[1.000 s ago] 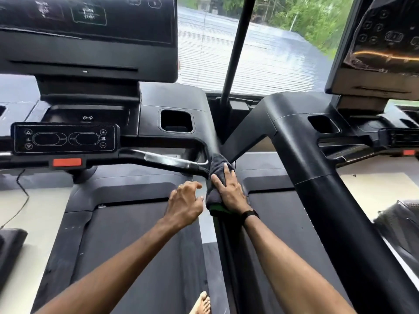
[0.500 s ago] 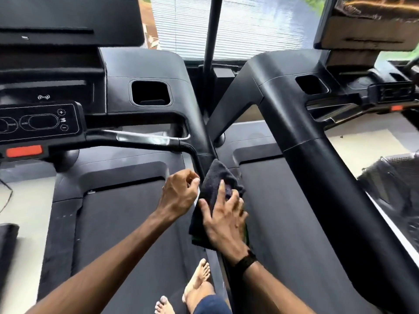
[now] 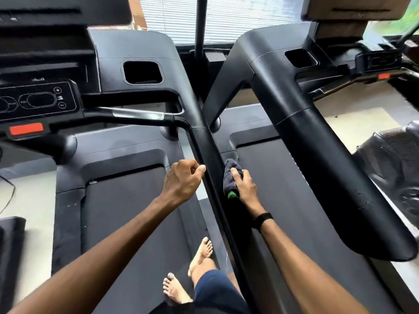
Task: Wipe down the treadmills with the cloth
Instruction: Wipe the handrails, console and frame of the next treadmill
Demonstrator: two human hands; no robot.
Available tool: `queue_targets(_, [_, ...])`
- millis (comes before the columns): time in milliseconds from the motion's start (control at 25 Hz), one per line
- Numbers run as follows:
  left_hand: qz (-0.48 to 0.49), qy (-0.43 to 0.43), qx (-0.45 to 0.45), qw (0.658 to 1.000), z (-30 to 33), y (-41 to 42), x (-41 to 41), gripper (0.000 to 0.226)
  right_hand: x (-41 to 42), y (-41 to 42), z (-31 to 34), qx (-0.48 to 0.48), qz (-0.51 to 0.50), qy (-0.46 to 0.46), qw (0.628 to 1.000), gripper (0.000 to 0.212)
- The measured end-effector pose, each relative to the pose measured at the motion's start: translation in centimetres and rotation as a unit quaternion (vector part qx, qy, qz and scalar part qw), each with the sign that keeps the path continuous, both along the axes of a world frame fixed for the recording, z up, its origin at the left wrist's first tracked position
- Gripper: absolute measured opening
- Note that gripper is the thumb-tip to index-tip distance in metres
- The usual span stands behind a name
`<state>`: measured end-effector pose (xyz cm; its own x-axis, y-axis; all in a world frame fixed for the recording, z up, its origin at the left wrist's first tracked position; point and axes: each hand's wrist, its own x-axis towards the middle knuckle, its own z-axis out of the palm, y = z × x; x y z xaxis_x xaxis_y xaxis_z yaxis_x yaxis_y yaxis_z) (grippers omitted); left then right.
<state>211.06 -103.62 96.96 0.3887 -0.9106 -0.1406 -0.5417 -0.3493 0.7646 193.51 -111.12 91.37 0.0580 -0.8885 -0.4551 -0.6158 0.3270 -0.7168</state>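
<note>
Two black treadmills side by side here, the near black treadmill [image 3: 127, 223] under the person's bare feet [image 3: 201, 254], the neighbouring black treadmill [image 3: 294, 211] off its right edge, and a big window with slatted blinds [image 3: 249, 17] beyond both consoles. Pale floor shows at the far left and far right edges. Between the two belts runs the long black padded side handrail [image 3: 204, 141] of the near machine. On the right side of that rail sits the dark grey folded cloth [image 3: 229, 175], and the right hand [image 3: 246, 186], black band on the wrist, has its fingers curled over it, holding it against the rail; a small bright green piece [image 3: 231, 194] peeks out at the cloth's lower end, and what it is cannot be made out. The left hand [image 3: 181, 180] hangs beside the rail's left side, fingers loosely curled, holding nothing. Both screens are cut off at the top, and the red-tabbed control panel [image 3: 34, 103] runs off the left edge
</note>
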Motion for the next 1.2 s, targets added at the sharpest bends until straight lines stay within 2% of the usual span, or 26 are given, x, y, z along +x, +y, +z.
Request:
queue_targets(80, [-0.003,0.002,0.003,1.000,-0.5,0.8,-0.6,0.034,-1.8,5.6,1.8,-0.068,0.029,0.114,0.991,0.047])
queue_targets(160, [-0.008,0.004,-0.002,1.000,-0.7,1.5,-1.3,0.036,-0.7,9.8,3.4,-0.203,0.078,0.210,0.953,0.054])
queue_targets(240, [-0.012,0.003,-0.002,1.000,-0.4,1.5,-2.1,0.038,1.0,9.5,3.8,-0.273,0.097,0.210,0.934,0.056])
queue_targets(320, [-0.007,0.003,-0.006,1.000,0.0,1.4,-2.8,0.038,0.8,5.8,2.4,-0.211,0.099,0.130,0.964,0.051])
queue_targets(400, [-0.020,-0.004,-0.008,1.000,0.4,1.7,-3.7,0.038,-1.5,2.2,-0.3,-0.099,0.045,0.003,0.994,0.043])
queue_targets(440, [-0.033,-0.009,-0.004,0.999,0.4,2.2,-4.1,0.038,-2.8,1.7,-1.6,-0.040,0.020,-0.030,0.999,0.038])
queue_targets(520, [-0.057,-0.014,0.009,0.998,0.2,3.2,-4.3,0.036,-5.3,3.7,-3.0,0.038,-0.025,-0.028,0.999,0.033])
queue_targets(600, [-0.054,-0.017,0.012,0.998,-0.2,4.2,-4.3,0.035,-8.0,7.9,-2.1,0.063,-0.050,0.010,0.997,0.035])
queue_targets(640, [-0.048,-0.017,0.013,0.999,-0.5,4.6,-4.3,0.036,-8.9,10.4,-1.1,0.038,-0.053,0.057,0.996,0.038])
queue_targets(720, [-0.045,-0.016,0.022,0.999,-1.1,5.5,-4.6,0.037,-8.3,15.0,1.3,-0.106,-0.025,0.172,0.979,0.045])
queue_targets(800, [-0.053,-0.019,0.026,0.998,-1.0,6.2,-5.6,0.039,-5.3,16.4,2.7,-0.238,0.021,0.198,0.951,0.048])
queue_targets(840, [-0.058,-0.024,0.025,0.998,-0.7,6.5,-6.1,0.039,-4.2,15.3,3.3,-0.255,0.034,0.185,0.948,0.047])
queue_targets(920, [-0.056,-0.033,0.028,0.997,-0.2,6.7,-6.7,0.039,-3.5,11.3,2.7,-0.198,0.046,0.126,0.971,0.046])
queue_targets(1000, [-0.053,-0.041,0.041,0.997,0.1,7.1,-7.1,0.038,-5.3,7.9,0.2,-0.103,0.008,0.017,0.995,0.041])
queue_targets(1080, [-0.048,-0.049,0.050,0.996,0.3,8.0,-7.9,0.038,-7.9,7.7,-2.2,-0.021,-0.033,-0.081,0.996,0.040])
queue_targets(1200, [-0.024,-0.038,0.051,0.998,0.2,9.8,-9.9,0.038,-11.7,11.9,-3.3,0.040,-0.066,-0.086,0.993,0.045])
